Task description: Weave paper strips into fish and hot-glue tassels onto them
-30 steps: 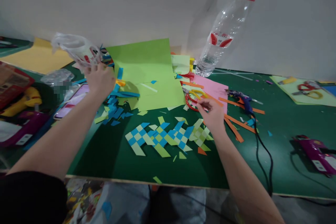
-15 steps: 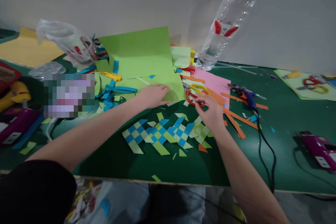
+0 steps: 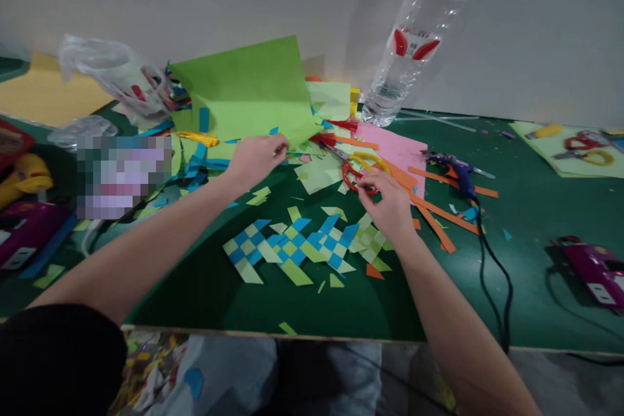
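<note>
**Four checkered pieces of blue and green woven paper (image 3: 291, 248) lie in a row, both hands beyond them**

The weaving in these four pieces looks done: their strips cross in a tight check, and the angled ends jut out around it. Neighbouring pieces sit close, some tips overlapping, and no join between them shows. What seems left over is raw stock: a large bright green paper sheet (image 3: 244, 94), apparently mostly uncut, and loose blue paper strips (image 3: 197, 166).

The left hand (image 3: 253, 161) is at the lower edge of the sheet, fingers curled in and narrow, pinching that edge. The right hand (image 3: 392, 205) is beside the scissors with red and yellow handles (image 3: 358, 157); its thumb and forefinger are nearly together at the red loop, but I cannot tell from this angle whether they grip it.

All this rests on a smooth dark green table (image 3: 526, 208), strewn with pale green offcuts. Right of the scissors are a pink paper sheet (image 3: 397, 143), narrow orange paper strips (image 3: 439, 233) and a blue glue gun (image 3: 461, 179) with a black cord. A tall clear plastic bottle (image 3: 414, 45) stands near the plain grey wall (image 3: 219, 0), a crumpled white plastic bag (image 3: 104, 75) farther left. Below the table's front edge, more coloured scraps (image 3: 156, 364) show.
</note>
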`<state>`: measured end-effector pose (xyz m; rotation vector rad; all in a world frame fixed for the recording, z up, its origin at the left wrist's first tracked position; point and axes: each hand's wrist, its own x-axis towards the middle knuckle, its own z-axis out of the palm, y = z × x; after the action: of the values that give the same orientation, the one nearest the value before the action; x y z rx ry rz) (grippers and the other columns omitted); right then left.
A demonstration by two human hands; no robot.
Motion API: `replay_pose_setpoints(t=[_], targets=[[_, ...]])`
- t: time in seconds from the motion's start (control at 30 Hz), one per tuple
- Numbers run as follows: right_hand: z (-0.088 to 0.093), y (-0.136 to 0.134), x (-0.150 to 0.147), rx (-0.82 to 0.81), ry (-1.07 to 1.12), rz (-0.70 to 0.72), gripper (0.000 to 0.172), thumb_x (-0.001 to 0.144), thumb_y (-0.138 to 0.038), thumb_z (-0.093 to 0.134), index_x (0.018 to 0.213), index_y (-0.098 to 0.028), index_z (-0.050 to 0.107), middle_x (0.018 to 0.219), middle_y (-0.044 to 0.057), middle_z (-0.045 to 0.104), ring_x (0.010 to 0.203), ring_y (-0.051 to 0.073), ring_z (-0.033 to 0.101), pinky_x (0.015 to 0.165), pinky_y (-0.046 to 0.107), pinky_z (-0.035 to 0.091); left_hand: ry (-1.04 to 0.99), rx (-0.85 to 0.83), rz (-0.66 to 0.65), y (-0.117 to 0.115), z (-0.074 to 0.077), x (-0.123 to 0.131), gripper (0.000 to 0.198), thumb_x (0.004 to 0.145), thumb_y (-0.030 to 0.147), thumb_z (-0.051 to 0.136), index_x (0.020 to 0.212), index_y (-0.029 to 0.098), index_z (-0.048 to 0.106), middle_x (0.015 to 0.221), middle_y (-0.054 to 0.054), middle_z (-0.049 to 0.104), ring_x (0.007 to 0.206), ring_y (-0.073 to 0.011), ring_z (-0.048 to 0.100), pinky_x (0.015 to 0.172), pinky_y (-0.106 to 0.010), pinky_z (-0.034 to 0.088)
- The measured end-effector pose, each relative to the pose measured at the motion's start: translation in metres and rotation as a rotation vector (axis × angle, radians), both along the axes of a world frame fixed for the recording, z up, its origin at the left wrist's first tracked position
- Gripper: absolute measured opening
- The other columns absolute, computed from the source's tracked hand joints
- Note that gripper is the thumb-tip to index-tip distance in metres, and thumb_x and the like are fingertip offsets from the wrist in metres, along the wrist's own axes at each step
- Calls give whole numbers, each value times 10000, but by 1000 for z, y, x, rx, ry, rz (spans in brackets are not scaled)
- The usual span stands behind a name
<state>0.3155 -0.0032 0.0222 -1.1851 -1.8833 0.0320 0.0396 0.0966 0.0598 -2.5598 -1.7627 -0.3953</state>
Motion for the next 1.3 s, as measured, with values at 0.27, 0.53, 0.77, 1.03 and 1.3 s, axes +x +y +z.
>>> replay_pose_setpoints(t=[0.27, 0.53, 0.77, 1.03, 1.3], targets=[[-1, 2, 2, 34, -8, 18, 138, 897, -124, 524, 914, -226, 614, 912, 57, 699, 940, 212, 688, 790, 366, 575, -686, 157, 212, 51, 14, -55, 205, 838, 107, 677, 1039, 69, 693, 871, -67, 720, 729, -105, 653, 779, -311, 605], [-4, 2, 3, -8, -13, 21, 128, 906, -141, 521, 918, -226, 615, 946, 67, 704, 967, 220, 683, 804, 379, 569, -874, 248, 371, 57, 33, -77, 201, 846, 86, 620, 1040, 75, 672, 855, -40, 703, 676, -84, 610, 838, -374, 604], [-1, 2, 3, -10, -40, 7, 129, 915, -152, 505, 912, -222, 613, 952, 73, 703, 925, 209, 676, 813, 371, 561, -841, 338, 471, 66, 41, -96, 285, 898, 141, 535, 1166, 85, 617, 959, -26, 727, 654, -48, 560, 704, -260, 598], [-2, 1, 4, -53, -29, 13, 142, 909, -154, 498, 924, -241, 609, 966, 63, 705, 1006, 221, 679, 849, 402, 567, -845, 536, 559, 78, 61, -119, 250, 894, -6, 496, 1117, 34, 602, 954, -20, 700, 802, -65, 620, 834, -264, 556], [-3, 3, 3, -15, -60, 8, 129, 898, -149, 508, 913, -228, 610, 935, 63, 703, 961, 216, 681, 820, 375, 564, -705, 698, 564, 72, 71, -130, 238, 911, -10, 467, 1119, 17, 577, 998, -36, 672, 870, -77, 618, 796, -218, 520]])
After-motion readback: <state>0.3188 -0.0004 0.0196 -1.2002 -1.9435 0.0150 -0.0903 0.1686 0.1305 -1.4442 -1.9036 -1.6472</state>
